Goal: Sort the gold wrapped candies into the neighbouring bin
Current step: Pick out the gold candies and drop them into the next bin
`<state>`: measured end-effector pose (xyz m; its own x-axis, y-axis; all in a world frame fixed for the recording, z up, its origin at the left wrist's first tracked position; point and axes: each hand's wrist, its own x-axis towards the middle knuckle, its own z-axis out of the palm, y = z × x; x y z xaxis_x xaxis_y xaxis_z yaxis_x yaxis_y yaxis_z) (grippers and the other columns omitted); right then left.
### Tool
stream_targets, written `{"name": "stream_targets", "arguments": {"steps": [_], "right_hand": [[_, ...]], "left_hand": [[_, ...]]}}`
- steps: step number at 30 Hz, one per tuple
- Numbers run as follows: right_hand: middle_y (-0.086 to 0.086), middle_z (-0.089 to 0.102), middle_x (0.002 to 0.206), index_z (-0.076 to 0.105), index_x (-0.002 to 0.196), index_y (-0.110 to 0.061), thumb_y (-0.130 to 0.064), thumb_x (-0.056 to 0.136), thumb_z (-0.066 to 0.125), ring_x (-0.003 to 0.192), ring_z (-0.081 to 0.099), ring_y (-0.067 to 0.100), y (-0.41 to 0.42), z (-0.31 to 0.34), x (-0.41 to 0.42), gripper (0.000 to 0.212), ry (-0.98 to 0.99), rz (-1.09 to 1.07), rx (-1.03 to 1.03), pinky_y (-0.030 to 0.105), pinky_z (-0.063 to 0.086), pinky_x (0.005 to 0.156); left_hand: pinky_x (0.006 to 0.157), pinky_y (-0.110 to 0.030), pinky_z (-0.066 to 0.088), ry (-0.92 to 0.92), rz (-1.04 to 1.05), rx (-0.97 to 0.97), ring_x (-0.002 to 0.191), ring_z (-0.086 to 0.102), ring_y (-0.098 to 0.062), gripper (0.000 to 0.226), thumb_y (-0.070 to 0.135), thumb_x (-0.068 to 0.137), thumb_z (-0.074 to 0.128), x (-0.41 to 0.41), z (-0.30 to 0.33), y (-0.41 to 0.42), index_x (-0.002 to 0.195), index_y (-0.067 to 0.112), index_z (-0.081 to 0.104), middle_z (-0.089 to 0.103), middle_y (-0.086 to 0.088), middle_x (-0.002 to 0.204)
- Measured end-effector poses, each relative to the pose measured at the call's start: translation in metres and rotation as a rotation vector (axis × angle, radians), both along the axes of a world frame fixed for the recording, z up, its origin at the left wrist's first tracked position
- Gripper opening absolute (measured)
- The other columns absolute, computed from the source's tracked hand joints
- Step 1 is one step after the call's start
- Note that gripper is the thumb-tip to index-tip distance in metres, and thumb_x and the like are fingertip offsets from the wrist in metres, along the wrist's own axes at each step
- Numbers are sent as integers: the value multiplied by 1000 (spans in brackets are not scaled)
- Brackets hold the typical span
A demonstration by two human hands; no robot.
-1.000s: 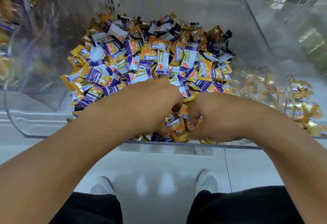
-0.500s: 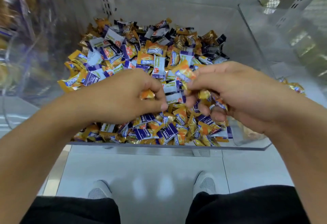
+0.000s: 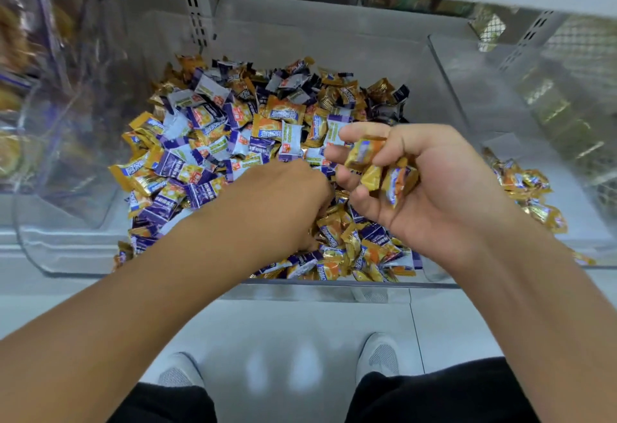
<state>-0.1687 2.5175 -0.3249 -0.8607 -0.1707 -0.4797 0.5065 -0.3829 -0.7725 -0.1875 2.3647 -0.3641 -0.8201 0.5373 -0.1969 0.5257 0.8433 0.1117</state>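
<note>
A clear plastic bin (image 3: 337, 284) sits on a pale shelf, heaped with a mixed pile of gold, purple and white wrapped candies (image 3: 233, 135). At about four o'clock from the heap's centre, the right hand (image 3: 424, 185) is raised palm up just above the pile, fingers curled around a small clutch of gold wrapped candies (image 3: 380, 172). At six o'clock, the left hand (image 3: 287, 202) reaches palm down into the pile; its fingertips are buried, so whether it grasps anything cannot be told. At three o'clock, the neighbouring clear bin (image 3: 467, 112) holds a smaller heap of gold candies (image 3: 531, 192). Below, two grey shoes (image 3: 380, 356) stand on pale floor.
</note>
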Motion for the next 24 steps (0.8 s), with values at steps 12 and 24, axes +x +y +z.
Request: {"name": "stream_targets", "arguments": {"steps": [12,24], "right_hand": [[0,64,80,68,79,-21,-56,69,82,77,62,20,0,-22,10,39,414,726,1658,31,51,65],[16,61,60,57,62,-3,-33,86,59,48,40,17,-5,-5,5,39,302,430,1141,26,32,43]], "left_hand": [[48,-19,35,-283,204,445,49,53,2,22,40,79,77,-8,13,-48,73,26,60,60,19,57],[44,-21,30,-340,222,591,38,40,-7,50,62,87,52,-2,5,-36,69,16,59,43,4,49]]}}
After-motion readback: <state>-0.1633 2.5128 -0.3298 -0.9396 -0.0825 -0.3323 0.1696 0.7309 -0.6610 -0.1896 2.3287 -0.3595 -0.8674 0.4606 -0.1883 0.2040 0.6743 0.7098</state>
